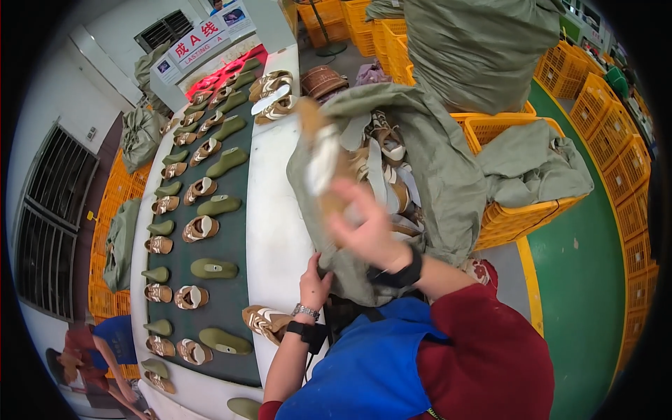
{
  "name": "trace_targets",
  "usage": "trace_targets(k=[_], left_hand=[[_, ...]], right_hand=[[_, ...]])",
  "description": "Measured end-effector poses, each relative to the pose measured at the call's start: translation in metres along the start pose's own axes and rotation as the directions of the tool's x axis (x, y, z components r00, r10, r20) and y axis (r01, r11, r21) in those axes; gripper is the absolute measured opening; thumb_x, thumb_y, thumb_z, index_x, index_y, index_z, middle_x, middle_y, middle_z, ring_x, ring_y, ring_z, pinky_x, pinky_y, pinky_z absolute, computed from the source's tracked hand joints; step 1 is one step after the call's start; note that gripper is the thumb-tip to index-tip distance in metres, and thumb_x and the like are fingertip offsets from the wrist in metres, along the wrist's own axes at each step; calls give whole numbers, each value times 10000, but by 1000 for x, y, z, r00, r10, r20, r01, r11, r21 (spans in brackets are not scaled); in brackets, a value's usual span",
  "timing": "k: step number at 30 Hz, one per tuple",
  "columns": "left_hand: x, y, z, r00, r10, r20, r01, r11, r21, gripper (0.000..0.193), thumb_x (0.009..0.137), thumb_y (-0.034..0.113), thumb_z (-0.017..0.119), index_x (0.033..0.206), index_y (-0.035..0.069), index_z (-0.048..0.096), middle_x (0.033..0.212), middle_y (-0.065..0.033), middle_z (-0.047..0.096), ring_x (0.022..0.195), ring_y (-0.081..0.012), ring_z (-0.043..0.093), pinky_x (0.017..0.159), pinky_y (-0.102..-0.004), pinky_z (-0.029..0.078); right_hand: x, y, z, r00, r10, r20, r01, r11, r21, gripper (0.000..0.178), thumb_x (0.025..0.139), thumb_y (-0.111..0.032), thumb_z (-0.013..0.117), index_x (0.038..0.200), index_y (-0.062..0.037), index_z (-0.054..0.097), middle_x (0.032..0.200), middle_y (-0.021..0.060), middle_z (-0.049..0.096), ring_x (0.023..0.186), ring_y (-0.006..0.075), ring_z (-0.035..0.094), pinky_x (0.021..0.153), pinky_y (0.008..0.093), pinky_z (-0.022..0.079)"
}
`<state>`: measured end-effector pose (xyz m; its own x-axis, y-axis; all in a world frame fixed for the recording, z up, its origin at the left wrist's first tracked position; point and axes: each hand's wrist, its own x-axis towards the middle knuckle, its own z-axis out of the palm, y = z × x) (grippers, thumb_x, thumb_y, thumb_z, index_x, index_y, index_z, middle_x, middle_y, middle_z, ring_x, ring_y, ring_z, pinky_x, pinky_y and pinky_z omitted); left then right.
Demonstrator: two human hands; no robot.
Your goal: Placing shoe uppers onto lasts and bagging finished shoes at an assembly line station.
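beside conveyor belt [231, 294], left hand [315, 283] grips shoe-filled green sack [434, 168].

Bright, even overhead light filled the hall, shadows soft and faint. The right hand [367, 227] and the shoe [323, 157] it held smeared with motion blur. Fisheye bent straight edges near the rim; corners fell black. Centre stayed sharp.

Left hand [315, 282] is down low, fingers curled into a grip, wrist wearing a metal watch plus a black strap. Right hand [367, 227] is raised higher and motion-blurred, fingers spread loosely, black band on that wrist, red sleeve behind it.
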<state>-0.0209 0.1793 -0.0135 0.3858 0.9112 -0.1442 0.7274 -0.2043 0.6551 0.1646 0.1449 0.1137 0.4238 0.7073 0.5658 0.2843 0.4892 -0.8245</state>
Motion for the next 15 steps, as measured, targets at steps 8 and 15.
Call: trace_targets(k=[8,15], left_hand=[[-3,-74,13,971,153,-184,-106,964,242,246,764,213,581,844,-19,602,808,-229,607,781,-401,585,685,-459,470],[-7,-51,5,980,-50,-195,77,988,136,141,761,142,562,801,12,599,739,-246,585,740,-419,566,651,-486,452]], right_hand=[[-55,108,163,386,-292,875,714,695,-83,299,754,-149,542,1044,-181,606,808,6,571,771,191,570,665,333,406],[-41,120,160,131,10,991,569,818,-83,238,707,-98,546,923,-140,637,810,72,637,846,275,615,751,424,453]])
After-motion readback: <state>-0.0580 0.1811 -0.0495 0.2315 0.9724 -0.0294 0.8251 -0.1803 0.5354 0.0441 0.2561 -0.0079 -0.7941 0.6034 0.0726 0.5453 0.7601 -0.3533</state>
